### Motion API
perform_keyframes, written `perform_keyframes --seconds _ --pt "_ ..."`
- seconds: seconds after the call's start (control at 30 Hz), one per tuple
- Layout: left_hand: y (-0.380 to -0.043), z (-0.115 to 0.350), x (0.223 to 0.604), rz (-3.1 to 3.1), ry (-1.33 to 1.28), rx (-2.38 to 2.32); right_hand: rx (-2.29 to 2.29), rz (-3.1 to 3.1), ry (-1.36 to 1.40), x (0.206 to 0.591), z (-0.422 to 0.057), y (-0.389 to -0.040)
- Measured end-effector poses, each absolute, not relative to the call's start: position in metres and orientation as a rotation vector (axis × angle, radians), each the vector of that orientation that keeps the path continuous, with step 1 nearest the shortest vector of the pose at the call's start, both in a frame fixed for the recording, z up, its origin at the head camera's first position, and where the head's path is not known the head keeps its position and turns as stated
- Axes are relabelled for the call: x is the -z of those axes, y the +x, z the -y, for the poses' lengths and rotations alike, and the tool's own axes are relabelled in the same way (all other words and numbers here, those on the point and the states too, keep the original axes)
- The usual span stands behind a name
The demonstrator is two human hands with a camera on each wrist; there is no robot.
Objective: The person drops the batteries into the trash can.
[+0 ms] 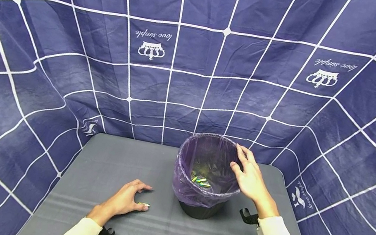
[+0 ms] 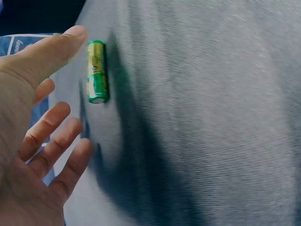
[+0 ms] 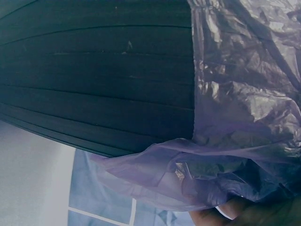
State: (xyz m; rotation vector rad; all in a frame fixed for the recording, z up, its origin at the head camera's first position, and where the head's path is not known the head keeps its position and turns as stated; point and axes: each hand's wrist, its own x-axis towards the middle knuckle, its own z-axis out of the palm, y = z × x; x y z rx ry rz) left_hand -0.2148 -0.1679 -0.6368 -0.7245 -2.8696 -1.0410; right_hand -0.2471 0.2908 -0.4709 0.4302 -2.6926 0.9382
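Observation:
Over the grey table, my left hand (image 1: 123,199) reaches with thumb and fingers spread apart around a small green-and-yellow battery (image 1: 143,204). In the left wrist view this battery (image 2: 97,73) lies on its side on the cloth, just beyond the thumb tip, with nothing pinched. My right hand (image 1: 251,182) holds the right rim of a black trash bin (image 1: 198,212), thumb on the inner side and fingers along the rim. A translucent purple bag (image 1: 193,196) lines the bin and folds over its edge. Several similar batteries (image 1: 201,180) lie at the bottom of the bag.
Grey cloth covers the table (image 1: 120,156). Blue fabric with white grid lines (image 1: 189,88) hangs behind and on both sides. In the right wrist view the ribbed bin wall (image 3: 103,80) and loose bag folds (image 3: 249,94) fill most of the picture.

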Motion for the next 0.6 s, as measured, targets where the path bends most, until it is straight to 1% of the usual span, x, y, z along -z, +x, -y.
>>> perform_keyframes --seconds 0.43,0.6 --pt "-0.216 0.176 0.653 2.871 -0.741 1.029 -0.941 2.696 0.421 0.472 -0.29 -0.247" --pt "-0.22 0.176 0.657 2.829 -0.795 1.068 -0.951 2.69 0.423 0.472 -0.29 -0.249"
